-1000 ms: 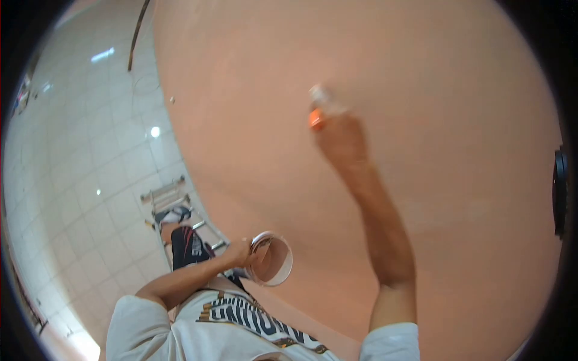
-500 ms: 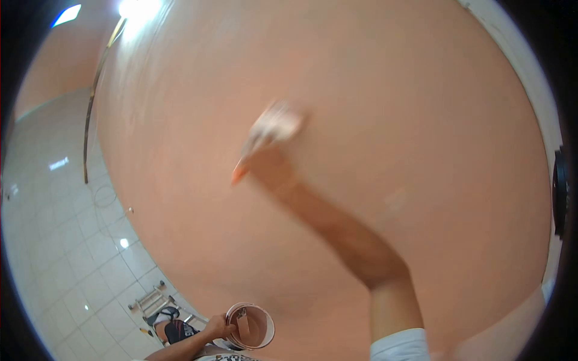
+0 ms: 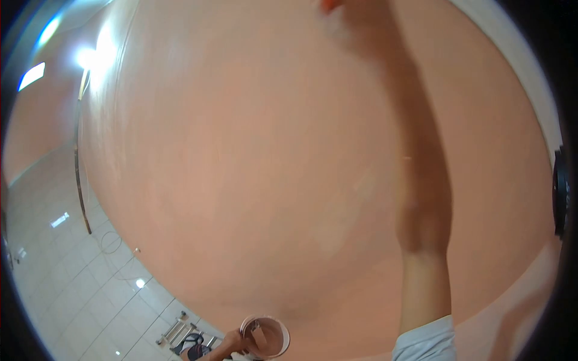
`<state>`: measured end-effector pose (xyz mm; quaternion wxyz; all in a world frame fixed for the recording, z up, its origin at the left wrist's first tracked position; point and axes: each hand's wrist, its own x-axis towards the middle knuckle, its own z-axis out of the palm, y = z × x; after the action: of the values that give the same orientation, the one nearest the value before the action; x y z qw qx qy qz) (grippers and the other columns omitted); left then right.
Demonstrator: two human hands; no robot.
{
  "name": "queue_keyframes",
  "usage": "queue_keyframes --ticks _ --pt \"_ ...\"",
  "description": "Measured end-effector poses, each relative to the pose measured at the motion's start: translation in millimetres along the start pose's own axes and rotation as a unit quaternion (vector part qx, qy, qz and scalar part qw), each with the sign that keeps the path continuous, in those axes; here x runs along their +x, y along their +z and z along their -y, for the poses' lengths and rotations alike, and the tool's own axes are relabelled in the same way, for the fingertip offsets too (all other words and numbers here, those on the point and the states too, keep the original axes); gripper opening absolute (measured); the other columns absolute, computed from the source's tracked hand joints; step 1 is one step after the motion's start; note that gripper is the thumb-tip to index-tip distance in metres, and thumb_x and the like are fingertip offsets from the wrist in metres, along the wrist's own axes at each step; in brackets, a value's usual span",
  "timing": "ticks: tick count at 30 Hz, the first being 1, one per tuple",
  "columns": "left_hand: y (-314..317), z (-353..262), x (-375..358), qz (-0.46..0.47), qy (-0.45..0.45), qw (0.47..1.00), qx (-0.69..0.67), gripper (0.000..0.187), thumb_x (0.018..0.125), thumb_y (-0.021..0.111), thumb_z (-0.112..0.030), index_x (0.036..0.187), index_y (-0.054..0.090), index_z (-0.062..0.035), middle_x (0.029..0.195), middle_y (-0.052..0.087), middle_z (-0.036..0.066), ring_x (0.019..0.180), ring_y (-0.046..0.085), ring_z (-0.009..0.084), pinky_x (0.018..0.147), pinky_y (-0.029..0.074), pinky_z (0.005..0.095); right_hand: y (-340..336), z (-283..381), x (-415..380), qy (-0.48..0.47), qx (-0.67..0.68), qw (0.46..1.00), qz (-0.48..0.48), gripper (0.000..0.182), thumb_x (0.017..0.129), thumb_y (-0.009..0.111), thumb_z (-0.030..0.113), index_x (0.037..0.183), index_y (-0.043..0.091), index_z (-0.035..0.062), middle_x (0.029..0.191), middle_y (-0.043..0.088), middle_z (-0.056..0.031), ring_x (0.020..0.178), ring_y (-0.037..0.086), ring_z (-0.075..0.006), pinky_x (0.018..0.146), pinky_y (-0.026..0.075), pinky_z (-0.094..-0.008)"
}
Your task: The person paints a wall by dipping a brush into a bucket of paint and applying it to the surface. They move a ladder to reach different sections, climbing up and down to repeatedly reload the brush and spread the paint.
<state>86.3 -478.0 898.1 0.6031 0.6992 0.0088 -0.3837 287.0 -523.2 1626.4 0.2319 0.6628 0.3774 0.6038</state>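
Note:
Before me is a salmon-coloured wall (image 3: pixel 253 162). My right arm reaches up along it, and my right hand (image 3: pixel 361 27), blurred, is at the top edge of the view. The hand is closed on a brush, whose orange end (image 3: pixel 329 5) shows beside it; its bristles cannot be made out. Low in the view, my left hand (image 3: pixel 236 342) grips the rim side of a round bucket (image 3: pixel 285 340). Inside the bucket are salmon-coloured paint and a flat piece (image 3: pixel 259 337) leaning against the inner wall.
Below the bucket hand at left stands a metal ladder (image 3: pixel 176 331) on the tiled floor (image 3: pixel 84 301), with my sandalled foot near it. A long pole (image 3: pixel 77 156) with a bright lamp (image 3: pixel 87 58) leans at the far left. A cable loop (image 3: pixel 111 242) lies on the tiles.
My right hand has swept up and to the right with the brush, from mid-wall to the top edge. The view has shifted, so the bucket and my left hand appear lower and further right.

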Motion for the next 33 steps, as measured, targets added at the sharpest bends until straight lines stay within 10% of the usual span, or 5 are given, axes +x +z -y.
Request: queue_keyframes --ticks 2,4,7,17,33 --pt "2 3 4 -0.022 0.056 0.996 0.067 0.026 0.081 0.068 -0.021 0.096 0.070 0.0005 0.074 0.071 0.015 0.064 0.072 0.0204 0.058 0.058 0.0357 -64 16 -19 0.038 0.097 0.993 -0.057 0.024 0.092 0.061 0.011 0.070 0.058 0.0016 0.062 0.060 -0.0094 0.053 0.054 -0.0149 0.054 0.045 -0.0326" --pt "5 -7 -2 -0.039 0.066 0.996 0.045 0.023 0.081 0.070 -0.021 0.092 0.071 -0.0017 0.072 0.071 0.014 0.062 0.071 0.0204 0.057 0.058 0.0354 -75 51 -84 0.111 0.218 0.950 -0.196 0.016 0.091 0.062 0.015 0.083 0.061 0.0011 0.079 0.062 -0.0140 0.070 0.061 -0.0236 0.065 0.051 -0.0358" --pt "0 -20 -5 -0.032 0.062 0.997 -0.013 0.020 0.083 0.066 -0.017 0.097 0.070 -0.0034 0.075 0.071 0.013 0.061 0.070 0.0212 0.052 0.056 0.0350 -111 103 -179 0.364 0.442 0.819 -0.037 0.020 0.090 0.063 0.009 0.105 0.067 -0.0032 0.105 0.069 -0.0153 0.097 0.068 -0.0300 0.086 0.058 -0.0350" --pt "8 -36 6 -0.013 0.058 0.996 0.066 0.034 0.088 0.057 -0.016 0.108 0.052 0.0108 0.072 0.068 0.019 0.059 0.071 0.0262 0.052 0.057 0.0348 -173 286 -464 0.506 0.588 0.527 0.347 0.014 0.082 0.066 0.001 0.095 0.069 0.0035 0.093 0.070 -0.0122 0.085 0.069 -0.0243 0.073 0.053 -0.0321" --pt "15 -63 1 -0.006 0.031 0.988 0.151 0.030 0.083 0.057 -0.013 0.104 0.053 0.0082 0.071 0.068 0.021 0.058 0.070 0.0270 0.054 0.057 0.0360 -129 402 -571 0.345 0.711 0.289 0.540 0.014 0.079 0.066 -0.001 0.093 0.068 0.0048 0.090 0.070 -0.0170 0.084 0.067 -0.0337 0.076 0.053 -0.0405"
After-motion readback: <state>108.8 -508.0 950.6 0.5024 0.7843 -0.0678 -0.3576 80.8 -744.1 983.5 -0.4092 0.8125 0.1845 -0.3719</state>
